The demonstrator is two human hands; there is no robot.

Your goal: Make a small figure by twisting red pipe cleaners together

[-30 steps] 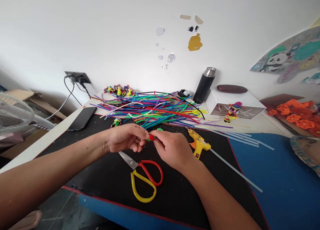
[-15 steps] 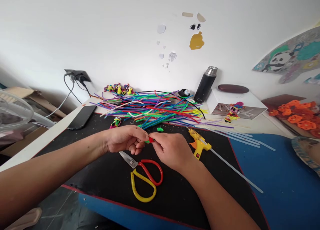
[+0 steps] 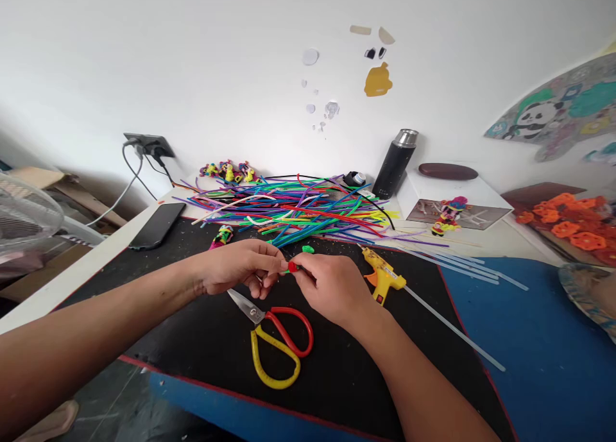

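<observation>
Between my fingertips is a small red and green pipe-cleaner piece (image 3: 292, 267), partly covered by the fingers. My left hand (image 3: 248, 267) pinches its green side with thumb and forefinger, the other fingers curled loosely. From the right, my right hand (image 3: 334, 287) pinches the red part. Scissors (image 3: 276, 336) with one red and one yellow handle lie just below the hands on the black mat (image 3: 192, 339). Beyond the fingers rests a small green coil (image 3: 308, 249). A small colourful figure (image 3: 223, 235) lies behind my left hand.
A yellow glue gun (image 3: 385, 275) with a long glue stick lies to the right, near more glue sticks (image 3: 462, 269). Behind are a heap of pipe cleaners (image 3: 298, 204), a black flask (image 3: 395, 166) and a white box (image 3: 433, 192). A phone (image 3: 158, 226) lies left.
The fingertips have shifted slightly, and a little more of the red part shows between them. Both hands keep their pinch; the things on the table stay put.
</observation>
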